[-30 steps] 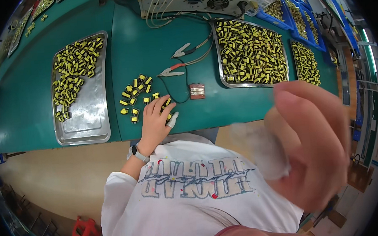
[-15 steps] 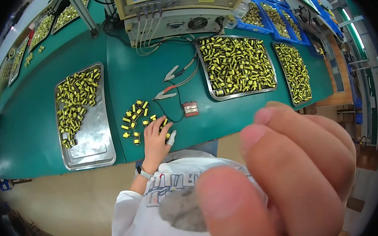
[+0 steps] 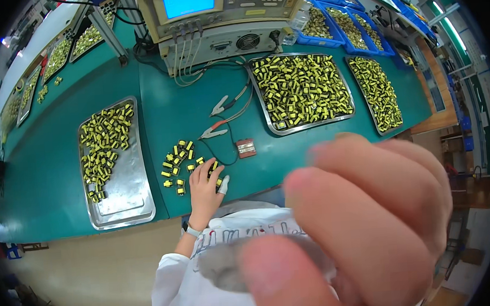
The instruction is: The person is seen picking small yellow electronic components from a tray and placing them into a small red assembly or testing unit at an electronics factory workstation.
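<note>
My left hand [image 3: 203,195] is low over the green table, its fingers curved round small yellow-and-black transformers [image 3: 214,166]. One finger wears a white cover, and a watch circles the wrist. Just left of that hand lies a loose group of similar transformers [image 3: 172,158]. Very close to the camera, my right hand [image 3: 374,206] looms large and blurred, fingers half bent. Its thumb stands apart from the fingers, and nothing shows between them. Beyond the left hand are a small red-and-silver test fixture [image 3: 246,148] and clip leads [image 3: 215,131].
A metal tray [image 3: 126,204] partly filled with transformers lies at left. Fuller trays [image 3: 282,130] [image 3: 390,129] stand at right. Behind are a bench meter with a blue screen [image 3: 189,1], cables [image 3: 185,72] and blue bins [image 3: 331,40] of parts.
The view has shifted slightly, so the table and trays sit a little lower. My right hand has moved a little left in the picture; my left hand stays at the same transformers.
</note>
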{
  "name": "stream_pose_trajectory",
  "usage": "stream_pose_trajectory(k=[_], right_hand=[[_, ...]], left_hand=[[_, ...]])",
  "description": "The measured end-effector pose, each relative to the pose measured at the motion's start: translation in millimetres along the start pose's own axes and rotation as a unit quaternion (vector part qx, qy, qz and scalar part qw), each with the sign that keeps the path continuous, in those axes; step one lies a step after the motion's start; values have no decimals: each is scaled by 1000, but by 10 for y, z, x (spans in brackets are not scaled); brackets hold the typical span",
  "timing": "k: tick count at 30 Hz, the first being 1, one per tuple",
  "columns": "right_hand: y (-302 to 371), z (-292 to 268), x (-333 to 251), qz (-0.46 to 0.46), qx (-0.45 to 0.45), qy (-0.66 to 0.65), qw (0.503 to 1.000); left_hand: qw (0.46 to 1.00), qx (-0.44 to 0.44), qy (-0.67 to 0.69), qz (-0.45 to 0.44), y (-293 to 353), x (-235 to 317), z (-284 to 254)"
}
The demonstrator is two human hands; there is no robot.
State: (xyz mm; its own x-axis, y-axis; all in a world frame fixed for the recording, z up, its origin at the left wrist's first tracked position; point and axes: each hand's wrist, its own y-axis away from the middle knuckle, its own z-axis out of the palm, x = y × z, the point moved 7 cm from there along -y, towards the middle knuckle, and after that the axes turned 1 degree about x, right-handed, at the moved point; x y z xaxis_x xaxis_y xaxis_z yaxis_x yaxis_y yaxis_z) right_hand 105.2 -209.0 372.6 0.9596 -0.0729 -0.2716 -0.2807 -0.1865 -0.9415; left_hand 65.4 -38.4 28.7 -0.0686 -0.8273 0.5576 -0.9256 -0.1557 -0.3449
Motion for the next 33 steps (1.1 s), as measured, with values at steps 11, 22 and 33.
stream_pose_trajectory(k=[11,22,33], right_hand=[[-256,751,-305,4,31,-22,999],[-436,593,-593,-38,168,28,985],[-395,565,-585,10,192,20,981]], left_hand=[[997,11,33,65,146,-67,199],[998,13,-59,-2,167,-207,212],[998,11,-53,15,225,-312,290]])
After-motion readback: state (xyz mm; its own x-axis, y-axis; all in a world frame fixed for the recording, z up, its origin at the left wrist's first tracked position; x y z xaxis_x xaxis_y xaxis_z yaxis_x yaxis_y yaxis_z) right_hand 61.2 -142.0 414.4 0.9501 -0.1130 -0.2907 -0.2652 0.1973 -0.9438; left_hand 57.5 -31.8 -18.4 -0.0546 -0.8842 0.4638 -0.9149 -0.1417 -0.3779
